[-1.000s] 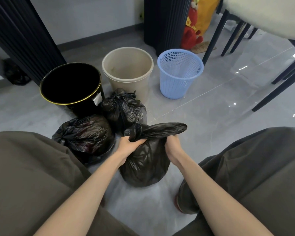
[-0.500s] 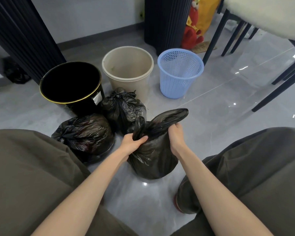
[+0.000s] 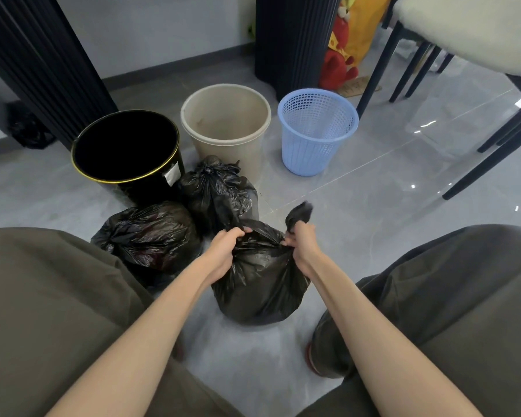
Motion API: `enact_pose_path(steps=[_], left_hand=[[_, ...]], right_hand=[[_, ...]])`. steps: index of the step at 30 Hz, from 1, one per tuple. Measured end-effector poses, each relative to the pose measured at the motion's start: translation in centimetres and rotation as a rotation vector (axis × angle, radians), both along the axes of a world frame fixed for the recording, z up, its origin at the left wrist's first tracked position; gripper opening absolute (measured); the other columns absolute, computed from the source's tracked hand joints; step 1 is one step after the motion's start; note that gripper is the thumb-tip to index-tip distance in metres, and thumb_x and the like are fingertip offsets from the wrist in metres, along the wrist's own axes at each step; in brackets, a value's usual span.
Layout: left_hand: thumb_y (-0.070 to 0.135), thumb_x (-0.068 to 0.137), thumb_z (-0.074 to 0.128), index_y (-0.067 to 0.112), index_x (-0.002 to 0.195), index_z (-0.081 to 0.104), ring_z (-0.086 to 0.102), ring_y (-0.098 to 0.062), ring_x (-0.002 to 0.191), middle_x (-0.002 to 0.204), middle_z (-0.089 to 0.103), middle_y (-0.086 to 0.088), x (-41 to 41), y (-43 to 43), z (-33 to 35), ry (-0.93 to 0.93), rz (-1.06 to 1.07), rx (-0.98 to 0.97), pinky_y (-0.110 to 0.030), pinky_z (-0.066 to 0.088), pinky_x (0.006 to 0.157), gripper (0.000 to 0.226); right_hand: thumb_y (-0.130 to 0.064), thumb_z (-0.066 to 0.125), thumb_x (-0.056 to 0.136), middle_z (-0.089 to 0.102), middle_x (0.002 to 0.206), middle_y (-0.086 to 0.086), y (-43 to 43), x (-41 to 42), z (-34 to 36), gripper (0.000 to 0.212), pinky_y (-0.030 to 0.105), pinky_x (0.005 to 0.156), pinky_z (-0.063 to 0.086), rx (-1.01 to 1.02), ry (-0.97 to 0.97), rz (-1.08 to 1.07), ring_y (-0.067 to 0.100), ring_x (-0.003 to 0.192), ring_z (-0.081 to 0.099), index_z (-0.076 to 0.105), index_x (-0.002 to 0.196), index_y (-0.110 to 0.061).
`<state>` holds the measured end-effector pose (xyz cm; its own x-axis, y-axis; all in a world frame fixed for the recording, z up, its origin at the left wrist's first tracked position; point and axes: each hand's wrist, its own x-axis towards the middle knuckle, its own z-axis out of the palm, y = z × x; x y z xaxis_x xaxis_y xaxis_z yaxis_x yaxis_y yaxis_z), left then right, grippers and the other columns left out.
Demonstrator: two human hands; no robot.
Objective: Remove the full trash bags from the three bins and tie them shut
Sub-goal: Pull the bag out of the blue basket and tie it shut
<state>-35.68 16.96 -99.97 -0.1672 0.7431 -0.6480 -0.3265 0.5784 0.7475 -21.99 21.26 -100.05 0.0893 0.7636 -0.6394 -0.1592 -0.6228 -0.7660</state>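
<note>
A full black trash bag (image 3: 260, 281) stands on the grey floor between my knees. My left hand (image 3: 223, 251) grips one gathered flap of its mouth and my right hand (image 3: 301, 240) grips the other, whose tip sticks up above my fist. Two more black bags lie behind it: one tied bag (image 3: 217, 191) in front of the beige bin and another bag (image 3: 148, 236) to the left. Three bins stand in a row with no bags in them: black with a gold rim (image 3: 85, 164), beige (image 3: 253, 149), blue mesh (image 3: 313, 155).
My bent legs in olive trousers (image 3: 42, 311) flank the bags. Dark chair legs (image 3: 494, 152) and a white cushioned seat stand at the right. A dark ribbed column (image 3: 289, 40) and red and yellow toys are behind the bins. Another dark bag (image 3: 27, 127) lies at far left.
My hands have pulled the two flaps of the bag's mouth apart and down, drawing them tight across the top. The long right flap is now bunched in my right fist.
</note>
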Motion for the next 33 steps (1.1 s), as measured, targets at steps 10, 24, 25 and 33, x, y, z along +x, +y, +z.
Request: enact_pose_path(steps=[10, 24, 25, 33], left_hand=[[0.024, 0.103, 0.03, 0.016, 0.067, 0.043, 0.039, -0.008, 0.066, 0.071, 0.04, 0.002, -0.2, 0.4, -0.1, 0.06, 0.146, 0.097, -0.019, 0.032, 0.083, 0.039], [0.026, 0.101, 0.035, 0.018, 0.071, 0.049, 0.033, -0.003, 0.043, 0.052, 0.037, 0.01, 0.1, -0.4, 1.2, 0.287, -0.193, 0.207, -0.015, 0.027, 0.048, 0.033], [0.025, 0.1, 0.037, 0.019, 0.072, 0.05, 0.038, -0.005, 0.049, 0.057, 0.042, 0.008, 0.5, -0.5, 1.3, 0.456, -0.303, 0.217, -0.018, 0.03, 0.051, 0.032], [0.01, 0.095, 0.039, 0.007, 0.099, 0.047, 0.057, -0.028, 0.097, 0.104, 0.062, -0.013, 0.5, -1.8, 0.3, 0.89, -0.669, 0.252, -0.041, 0.044, 0.082, 0.01]], right_hand=[[-0.009, 0.034, 0.097, 0.035, 0.063, 0.001, -1.3, 0.9, -1.0, 0.018, 0.024, 0.053, 0.026, 0.191, -0.199, 0.423, 0.012, 0.054, 0.031, 0.042, 0.081, -0.012], [-0.007, 0.036, 0.095, 0.044, 0.069, -0.001, -1.7, 0.5, -0.3, 0.008, 0.026, 0.065, 0.036, 0.148, -0.202, 0.374, 0.009, 0.061, 0.042, 0.042, 0.098, -0.012], [-0.006, 0.038, 0.094, 0.044, 0.076, -0.001, -1.8, 0.4, -0.2, 0.01, 0.029, 0.071, 0.038, 0.141, -0.243, 0.416, 0.011, 0.069, 0.045, 0.036, 0.102, -0.011], [0.003, 0.053, 0.081, 0.047, 0.101, 0.004, -1.8, 1.4, 1.0, 0.068, 0.027, 0.08, 0.047, 0.017, -0.013, 0.775, 0.014, 0.096, 0.052, 0.014, 0.133, -0.018]])
